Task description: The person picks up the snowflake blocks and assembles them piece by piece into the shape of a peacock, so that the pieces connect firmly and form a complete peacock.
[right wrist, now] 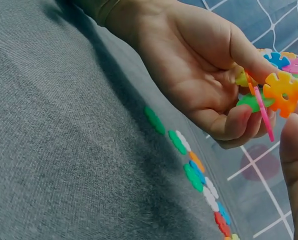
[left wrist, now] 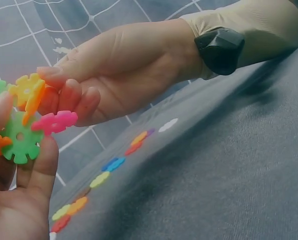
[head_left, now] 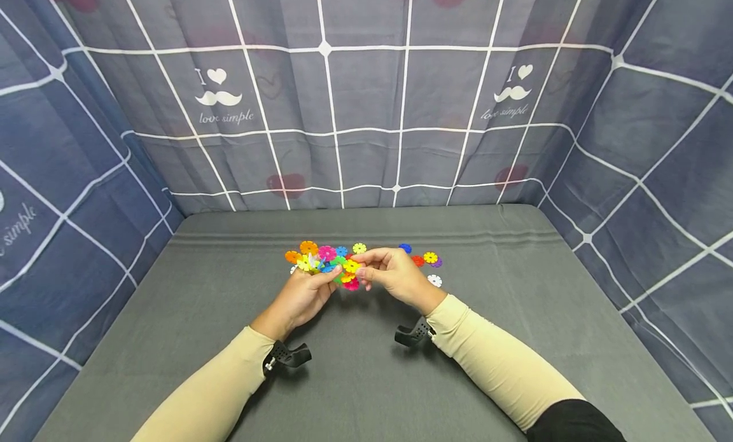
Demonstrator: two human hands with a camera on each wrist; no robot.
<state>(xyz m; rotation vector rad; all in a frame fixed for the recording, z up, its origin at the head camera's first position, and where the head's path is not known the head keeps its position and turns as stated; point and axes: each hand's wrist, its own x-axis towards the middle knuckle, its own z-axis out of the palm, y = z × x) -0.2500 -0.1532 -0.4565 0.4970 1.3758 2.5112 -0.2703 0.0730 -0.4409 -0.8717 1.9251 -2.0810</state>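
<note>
Left hand (head_left: pixel 299 300) grips a joined cluster (left wrist: pixel 26 145) of notched plastic discs, its thumb and fingers curled around it. Right hand (head_left: pixel 401 278) pinches a yellow-orange disc (left wrist: pixel 23 89) on the cluster's right side with thumb and fingers. The cluster, with green, pink and orange pieces set at angles, is held above the far middle of a table covered in grey cloth (head_left: pixel 355 391).

Loose discs lie on the cloth around the hands. To the right are 1 white disc (head_left: pixel 435 280), 1 red disc (head_left: pixel 418 261), 1 yellow disc (head_left: pixel 430 257) and 1 blue disc (head_left: pixel 405 247); 1 orange disc (head_left: pixel 308 247) is to the far left.

Beyond them, the table's far edge meets a checked curtain (head_left: pixel 366 98), which also borders the left and right sides. Open cloth stretches from the hands to the near side, between 2 cream sleeves (head_left: pixel 214 385).
</note>
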